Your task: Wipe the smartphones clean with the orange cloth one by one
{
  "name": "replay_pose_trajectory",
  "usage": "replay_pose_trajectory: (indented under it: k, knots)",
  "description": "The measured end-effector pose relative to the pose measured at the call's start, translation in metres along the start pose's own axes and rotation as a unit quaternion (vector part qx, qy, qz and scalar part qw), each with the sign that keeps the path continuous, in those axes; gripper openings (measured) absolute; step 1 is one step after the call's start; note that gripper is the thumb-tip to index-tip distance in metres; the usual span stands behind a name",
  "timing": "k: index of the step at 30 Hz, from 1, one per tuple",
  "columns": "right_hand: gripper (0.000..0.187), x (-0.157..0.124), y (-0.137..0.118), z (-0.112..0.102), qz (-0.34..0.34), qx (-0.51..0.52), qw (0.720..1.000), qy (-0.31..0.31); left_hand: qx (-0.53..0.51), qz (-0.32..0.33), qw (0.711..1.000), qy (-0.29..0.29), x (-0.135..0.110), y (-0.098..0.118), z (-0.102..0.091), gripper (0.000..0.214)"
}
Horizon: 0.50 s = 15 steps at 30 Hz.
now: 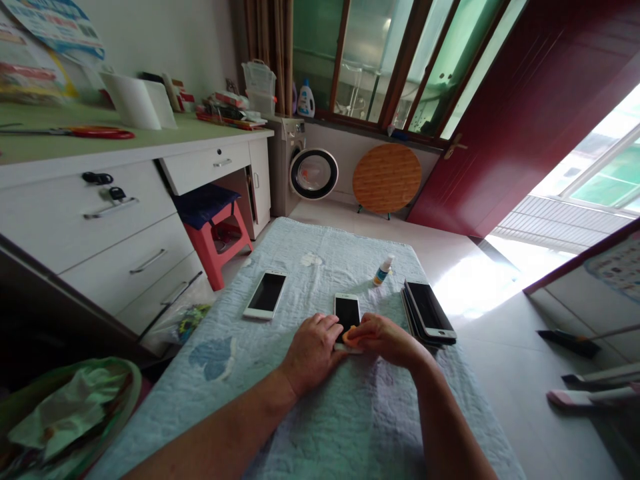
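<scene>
A white smartphone [347, 307] with a dark screen lies on the light blue quilted cloth [310, 413], in front of me. My left hand [314, 350] grips its left edge, thumb by the bottom end and fingers along the side. In my right hand [384, 337] an orange cloth [352, 336] is pinched and pressed against the lower part of the screen. Another white smartphone [266, 294] lies face up to the left. To the right is a stack of phones [429, 311], the top one white-framed. Beyond my right hand a small spray bottle [383, 271] stands upright.
A red stool [215, 247] and white drawers [125, 227] stand at the left, with a green bin [131, 393] nearer to me. Behind the covered table are a washing machine [287, 160] with its door open and a round wooden tabletop [387, 178]. A red door [490, 120] is at the right.
</scene>
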State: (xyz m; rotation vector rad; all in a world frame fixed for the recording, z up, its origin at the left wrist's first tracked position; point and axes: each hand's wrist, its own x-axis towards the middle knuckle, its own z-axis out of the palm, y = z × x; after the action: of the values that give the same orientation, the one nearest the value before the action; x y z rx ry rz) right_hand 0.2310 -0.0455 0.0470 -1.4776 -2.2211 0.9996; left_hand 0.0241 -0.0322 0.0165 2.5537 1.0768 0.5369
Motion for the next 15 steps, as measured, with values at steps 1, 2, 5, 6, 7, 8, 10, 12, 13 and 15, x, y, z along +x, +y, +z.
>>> replay_pose_trajectory:
  k: [1, 2, 5, 6, 7, 8, 10, 12, 13, 15]
  knots:
    - [0.023, 0.001, 0.004, 0.001, 0.025, -0.002, 0.999, 0.037, 0.001, 0.001, 1.000, -0.003, 0.000, 0.000, -0.001, 0.037]
    - [0.023, 0.002, 0.008, 0.002, 0.049, -0.009, 0.996, 0.076, 0.002, 0.002, 1.000, -0.007, 0.000, 0.000, -0.002, 0.036]
    - [0.025, 0.010, 0.017, 0.008, 0.089, -0.071, 0.977, 0.182, 0.002, 0.006, 1.000, -0.014, 0.002, 0.001, -0.005, 0.031]
    - [0.026, 0.014, 0.019, 0.011, 0.096, -0.101, 0.969, 0.205, 0.000, 0.007, 1.000, -0.015, 0.002, 0.001, -0.006, 0.029]
    - [0.026, 0.018, 0.020, 0.013, 0.100, -0.130, 0.961, 0.222, -0.003, 0.008, 1.000, -0.016, 0.002, 0.001, -0.006, 0.028]
    - [0.026, 0.022, 0.021, 0.016, 0.102, -0.157, 0.954, 0.234, -0.007, 0.009, 1.000, -0.016, 0.003, 0.001, -0.006, 0.026]
    - [0.026, 0.030, 0.019, 0.021, 0.102, -0.199, 0.943, 0.246, -0.018, 0.006, 1.000, -0.018, 0.003, 0.001, -0.005, 0.024]
    - [0.026, 0.035, 0.015, 0.025, 0.099, -0.224, 0.937, 0.249, -0.036, -0.008, 0.999, -0.016, 0.002, 0.001, -0.003, 0.026]
    - [0.026, 0.037, 0.012, 0.026, 0.094, -0.230, 0.937, 0.246, -0.046, -0.019, 0.999, -0.012, 0.002, 0.002, -0.002, 0.029]
    - [0.025, 0.037, 0.005, 0.028, 0.078, -0.229, 0.943, 0.230, -0.066, -0.041, 0.997, 0.002, 0.002, 0.002, -0.001, 0.037]
